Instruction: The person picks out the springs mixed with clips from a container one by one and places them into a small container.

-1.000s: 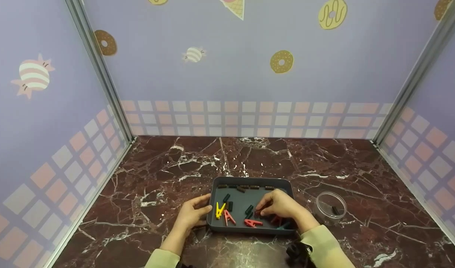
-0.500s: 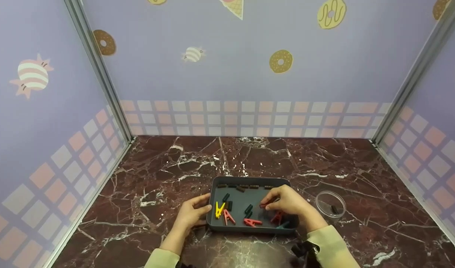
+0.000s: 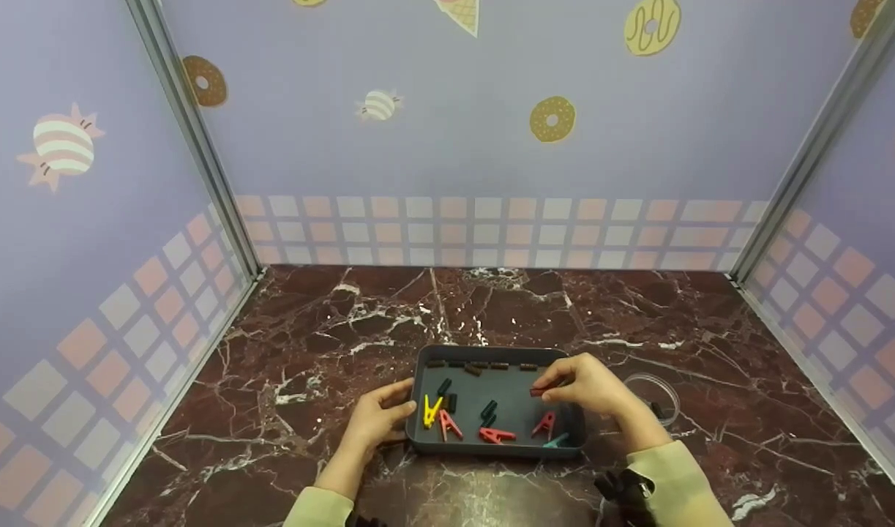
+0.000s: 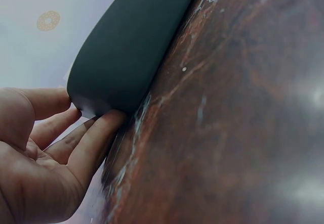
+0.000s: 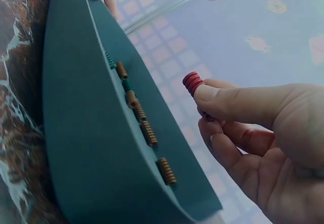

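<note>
My right hand [image 3: 586,382] pinches a small red ribbed cylinder [image 5: 192,82] between thumb and fingers, over the right side of a dark grey tray [image 3: 507,452]. The cylinder's lower part is hidden by the fingers. My left hand [image 3: 370,419] holds the tray's left end, thumb at the rim and the other fingers outside against the wall. In the tray, several brown and green ribbed cylinders [image 5: 149,133] lie along the far wall. Dark cylinders [image 3: 489,408] lie in the middle. Nearer the front lie a yellow clip [image 3: 432,412], red clips [image 3: 495,435] and a teal clip [image 3: 557,441].
A clear round container [image 3: 670,399] with a dark cylinder [image 3: 656,410] in it stands right of the tray, partly behind the right wrist. The marble-patterned table [image 3: 330,329] is bounded by patterned panels [image 3: 454,146] at the back and both sides.
My right hand has lifted the red cylinder from beside the dark ones and moved it right and away from me. The red clip at the right now shows fully. The left hand stays put.
</note>
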The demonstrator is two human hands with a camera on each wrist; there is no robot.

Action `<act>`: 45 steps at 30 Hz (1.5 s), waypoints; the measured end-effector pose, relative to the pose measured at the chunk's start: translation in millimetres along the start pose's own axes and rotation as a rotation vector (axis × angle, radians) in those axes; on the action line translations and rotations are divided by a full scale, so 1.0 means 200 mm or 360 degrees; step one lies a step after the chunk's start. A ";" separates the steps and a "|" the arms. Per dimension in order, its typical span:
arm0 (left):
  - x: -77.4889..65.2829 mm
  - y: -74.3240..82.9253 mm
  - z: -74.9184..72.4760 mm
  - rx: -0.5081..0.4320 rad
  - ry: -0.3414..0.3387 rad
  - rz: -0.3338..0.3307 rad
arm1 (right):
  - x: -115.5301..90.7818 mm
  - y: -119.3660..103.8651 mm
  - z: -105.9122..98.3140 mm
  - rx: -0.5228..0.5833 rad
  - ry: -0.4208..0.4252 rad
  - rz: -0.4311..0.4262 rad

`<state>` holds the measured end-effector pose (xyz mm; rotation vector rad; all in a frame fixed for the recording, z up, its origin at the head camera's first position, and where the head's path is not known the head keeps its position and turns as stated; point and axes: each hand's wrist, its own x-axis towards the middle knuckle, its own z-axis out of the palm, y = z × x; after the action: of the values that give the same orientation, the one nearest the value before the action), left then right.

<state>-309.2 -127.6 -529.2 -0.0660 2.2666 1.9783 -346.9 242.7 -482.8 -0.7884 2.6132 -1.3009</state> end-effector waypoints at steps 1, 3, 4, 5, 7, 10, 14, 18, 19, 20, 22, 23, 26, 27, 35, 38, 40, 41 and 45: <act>0.00 0.00 0.00 -0.0001 -0.0003 0.0000 | -0.01 0.00 -0.01 0.0022 0.0008 0.0010; 0.00 0.00 0.00 0.0001 -0.0005 -0.0001 | -0.03 -0.01 -0.03 0.0052 0.0028 0.0020; 0.00 0.00 0.00 0.0004 -0.0007 0.0001 | -0.04 -0.01 -0.05 0.0073 0.0036 0.0026; 0.00 0.00 0.00 0.0006 -0.0008 0.0003 | -0.05 -0.01 -0.06 0.0079 0.0048 0.0028; 0.00 0.00 0.00 0.0007 -0.0008 0.0006 | -0.08 0.00 -0.09 0.0082 0.0075 0.0032; 0.00 0.00 0.00 0.0005 -0.0001 0.0014 | -0.12 0.01 -0.14 0.0074 0.0103 0.0029; 0.00 0.00 0.00 -0.0019 0.0005 -0.0002 | -0.18 0.04 -0.20 0.0053 0.0140 0.0034; 0.00 0.01 0.00 -0.0029 -0.0006 0.0001 | -0.24 0.07 -0.26 0.0053 0.0190 0.0070; 0.00 0.01 0.00 -0.0030 -0.0005 0.0010 | -0.25 0.08 -0.28 0.0063 0.0207 0.0087; 0.00 0.01 0.00 -0.0030 -0.0008 0.0016 | -0.27 0.09 -0.30 0.0065 0.0225 0.0107; 0.00 0.01 0.00 -0.0030 -0.0014 0.0025 | -0.30 0.10 -0.33 0.0068 0.0259 0.0161; 0.00 0.01 0.00 -0.0028 -0.0014 0.0027 | -0.32 0.12 -0.34 0.0067 0.0274 0.0182; 0.00 0.01 0.00 -0.0012 -0.0003 0.0023 | -0.36 0.15 -0.38 0.0043 0.0314 0.0257; 0.00 0.01 0.00 -0.0011 0.0000 0.0021 | -0.37 0.16 -0.39 0.0035 0.0322 0.0287; 0.00 0.01 0.00 -0.0011 0.0013 -0.0003 | -0.44 0.24 -0.42 0.0057 0.0312 0.0392; 0.00 0.01 0.00 -0.0008 0.0011 0.0001 | -0.45 0.25 -0.42 0.0024 0.0324 0.0419; -0.01 0.01 0.00 -0.0018 0.0008 0.0003 | -0.46 0.25 -0.43 -0.0010 0.0334 0.0427; 0.00 0.00 0.00 -0.0024 0.0007 0.0005 | -0.46 0.24 -0.43 -0.0028 0.0337 0.0430; 0.00 0.00 0.00 -0.0014 0.0007 0.0000 | -0.46 0.24 -0.43 -0.0129 0.0341 0.0426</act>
<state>-309.2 -128.3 -528.5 -0.0715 2.2602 1.9903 -315.0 372.9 -476.9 -0.3051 2.8283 -1.2712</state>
